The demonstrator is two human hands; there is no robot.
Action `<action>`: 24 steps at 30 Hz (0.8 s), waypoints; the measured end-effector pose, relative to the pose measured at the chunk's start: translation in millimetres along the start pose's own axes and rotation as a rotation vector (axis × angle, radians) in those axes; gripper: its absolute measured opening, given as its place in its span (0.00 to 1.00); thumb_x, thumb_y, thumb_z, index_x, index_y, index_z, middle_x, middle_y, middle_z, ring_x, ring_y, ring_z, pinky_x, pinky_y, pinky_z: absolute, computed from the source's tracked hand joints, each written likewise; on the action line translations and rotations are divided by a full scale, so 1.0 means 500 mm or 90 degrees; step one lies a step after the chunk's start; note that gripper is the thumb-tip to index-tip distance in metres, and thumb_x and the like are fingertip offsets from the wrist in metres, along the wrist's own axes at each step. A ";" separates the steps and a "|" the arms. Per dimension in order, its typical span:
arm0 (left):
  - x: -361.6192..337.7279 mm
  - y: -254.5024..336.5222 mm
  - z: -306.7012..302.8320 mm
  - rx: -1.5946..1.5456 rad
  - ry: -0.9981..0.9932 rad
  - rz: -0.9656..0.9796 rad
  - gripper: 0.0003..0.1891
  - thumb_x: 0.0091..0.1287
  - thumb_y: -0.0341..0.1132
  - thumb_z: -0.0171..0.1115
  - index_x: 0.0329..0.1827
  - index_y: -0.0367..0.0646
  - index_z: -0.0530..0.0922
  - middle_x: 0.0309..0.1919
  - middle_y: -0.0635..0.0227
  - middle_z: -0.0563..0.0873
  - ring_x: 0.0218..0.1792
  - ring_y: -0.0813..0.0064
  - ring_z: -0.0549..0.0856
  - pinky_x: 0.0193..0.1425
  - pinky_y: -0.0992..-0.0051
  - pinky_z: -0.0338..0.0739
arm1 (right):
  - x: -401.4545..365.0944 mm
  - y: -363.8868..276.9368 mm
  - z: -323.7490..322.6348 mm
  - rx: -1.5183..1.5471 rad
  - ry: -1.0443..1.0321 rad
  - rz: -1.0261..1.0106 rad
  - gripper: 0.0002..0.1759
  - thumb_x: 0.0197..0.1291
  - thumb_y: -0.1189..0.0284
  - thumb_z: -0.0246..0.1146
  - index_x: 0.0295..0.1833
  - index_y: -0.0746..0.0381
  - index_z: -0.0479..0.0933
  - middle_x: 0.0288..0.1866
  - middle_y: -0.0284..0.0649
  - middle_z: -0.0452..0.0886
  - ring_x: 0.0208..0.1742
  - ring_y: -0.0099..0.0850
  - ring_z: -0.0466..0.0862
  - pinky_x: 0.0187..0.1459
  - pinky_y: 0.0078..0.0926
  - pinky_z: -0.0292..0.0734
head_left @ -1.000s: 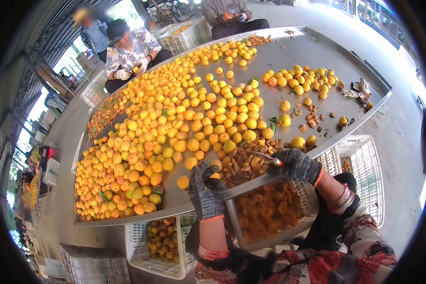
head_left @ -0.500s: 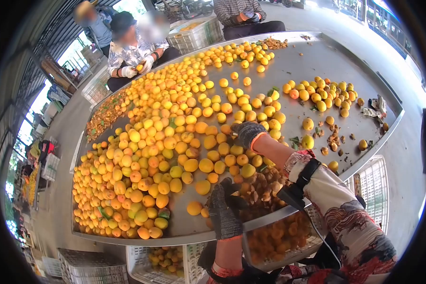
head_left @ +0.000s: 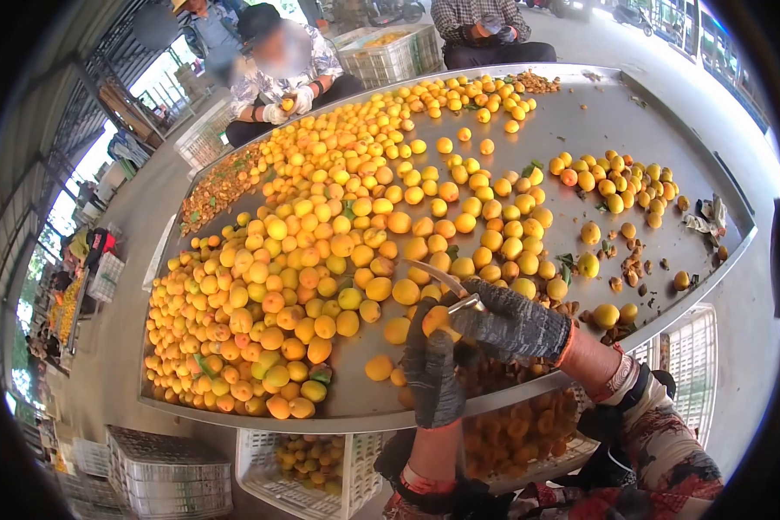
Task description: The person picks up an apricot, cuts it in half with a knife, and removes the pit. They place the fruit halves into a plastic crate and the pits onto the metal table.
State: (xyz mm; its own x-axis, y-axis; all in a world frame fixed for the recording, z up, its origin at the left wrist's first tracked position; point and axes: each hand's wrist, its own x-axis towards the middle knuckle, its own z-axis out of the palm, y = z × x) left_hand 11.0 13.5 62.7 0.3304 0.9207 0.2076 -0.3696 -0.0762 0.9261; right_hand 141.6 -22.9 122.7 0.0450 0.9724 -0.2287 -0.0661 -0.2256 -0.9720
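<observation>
My left hand (head_left: 433, 373), in a dark grey glove, is closed around an orange-yellow apricot (head_left: 438, 320) at the near edge of the metal table (head_left: 347, 390). Right beside it, my gloved right hand (head_left: 516, 322) grips a small tool (head_left: 436, 275) with a curved tan part and a shiny metal part close to the fruit. The palm hides some of the tool. A large heap of apricots (head_left: 273, 299) spreads to the left and beyond my hands. Brown pits or scraps lie partly hidden beneath my hands.
Across the table a person in white gloves (head_left: 290, 100) handles fruit, and another person (head_left: 485, 30) sits farther right. A smaller apricot group (head_left: 620, 180) and crumpled paper (head_left: 709, 215) lie at right. Plastic crates (head_left: 347, 485) of fruit stand below the near edge.
My right hand has drawn back from the heap to my left hand. An apricot now shows in my left fingers, and the tool in my right has come into view.
</observation>
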 end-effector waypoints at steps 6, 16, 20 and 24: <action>-0.016 0.039 -0.021 -0.360 -0.033 -0.047 0.30 0.61 0.42 0.59 0.64 0.41 0.60 0.45 0.63 0.76 0.40 0.73 0.77 0.38 0.75 0.77 | -0.076 0.001 0.021 -0.244 0.155 -0.323 0.19 0.61 0.68 0.56 0.55 0.66 0.66 0.40 0.38 0.76 0.36 0.25 0.78 0.37 0.21 0.74; -0.030 0.049 -0.028 -0.335 -0.073 -0.038 0.25 0.59 0.42 0.61 0.56 0.39 0.67 0.45 0.61 0.76 0.41 0.68 0.79 0.44 0.70 0.76 | -0.130 0.051 0.075 -0.484 0.213 -0.514 0.21 0.52 0.83 0.59 0.54 0.68 0.68 0.42 0.49 0.78 0.41 0.43 0.81 0.39 0.32 0.76; -0.032 0.035 -0.038 -0.227 -0.070 -0.053 0.26 0.62 0.46 0.56 0.57 0.36 0.66 0.44 0.63 0.77 0.42 0.70 0.79 0.45 0.71 0.75 | -0.130 0.050 0.074 -0.594 0.219 -0.577 0.21 0.53 0.83 0.58 0.54 0.68 0.67 0.43 0.48 0.78 0.41 0.41 0.81 0.39 0.31 0.76; -0.031 0.056 -0.035 -0.041 -0.072 -0.022 0.26 0.60 0.49 0.59 0.52 0.39 0.69 0.44 0.64 0.76 0.43 0.72 0.78 0.47 0.72 0.74 | -0.124 0.067 0.081 -0.438 0.196 -0.459 0.18 0.55 0.81 0.57 0.53 0.67 0.68 0.43 0.48 0.77 0.41 0.41 0.81 0.40 0.32 0.77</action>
State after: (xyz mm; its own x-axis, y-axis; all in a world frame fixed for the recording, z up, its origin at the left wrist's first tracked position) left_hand -19.6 3.7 79.8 0.4379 0.8734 0.2132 -0.4097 -0.0172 0.9121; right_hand 96.4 -88.3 106.7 0.1075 0.8545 0.5083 0.6552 0.3236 -0.6826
